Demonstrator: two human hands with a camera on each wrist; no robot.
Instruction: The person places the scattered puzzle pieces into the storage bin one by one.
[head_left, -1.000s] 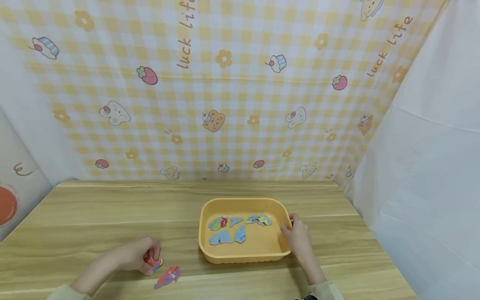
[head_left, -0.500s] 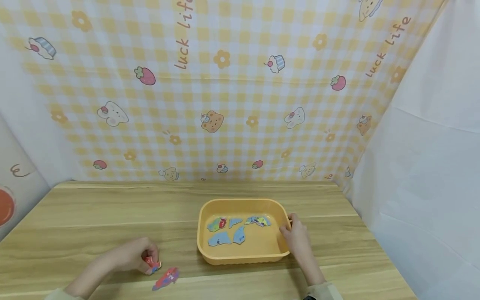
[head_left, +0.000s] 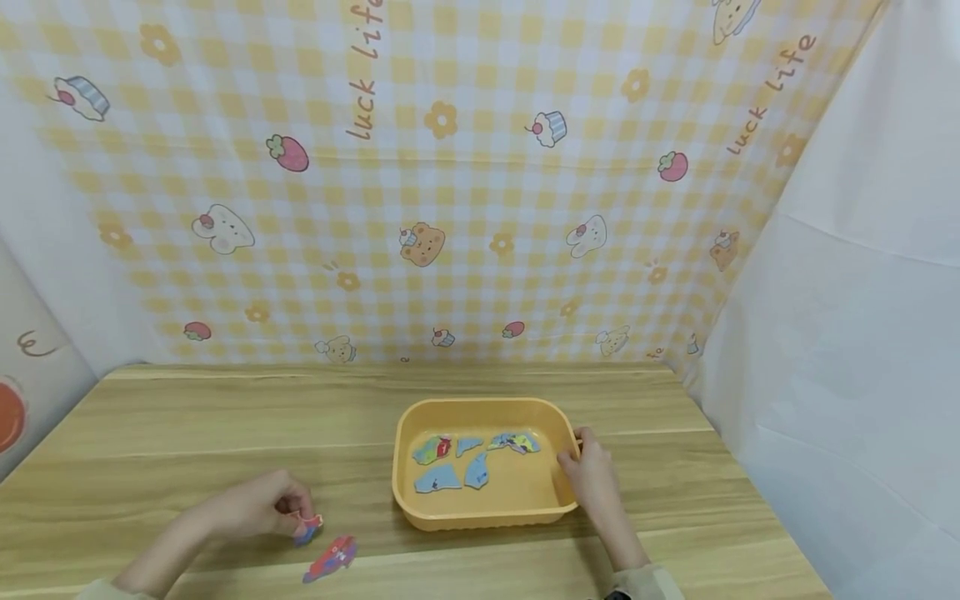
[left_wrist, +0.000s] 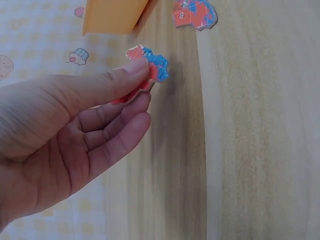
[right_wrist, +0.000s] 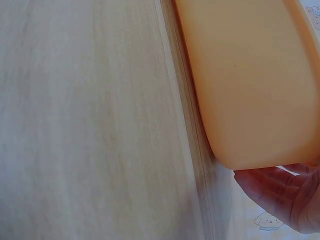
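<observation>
My left hand pinches a red and blue puzzle piece with an uneven edge. In the left wrist view the thumb lies across its printed face, and part of it is hidden. The piece is held just over the table, beside a second red and blue puzzle piece lying flat. My right hand grips the right end of a yellow plastic bin, thumb on the inner side and fingers outside. On the bin's floor lie several light-blue puzzle pieces, some with green, red or yellow print.
The wood-grain table extends to both sides of the bin. Behind it hangs a yellow checked cloth with cartoon prints. A white sheet closes off the right side.
The left hand has tilted its puzzle piece and shifted slightly left in view. Everything drifts a little left as the head view moves. The right hand keeps its grip on the bin.
</observation>
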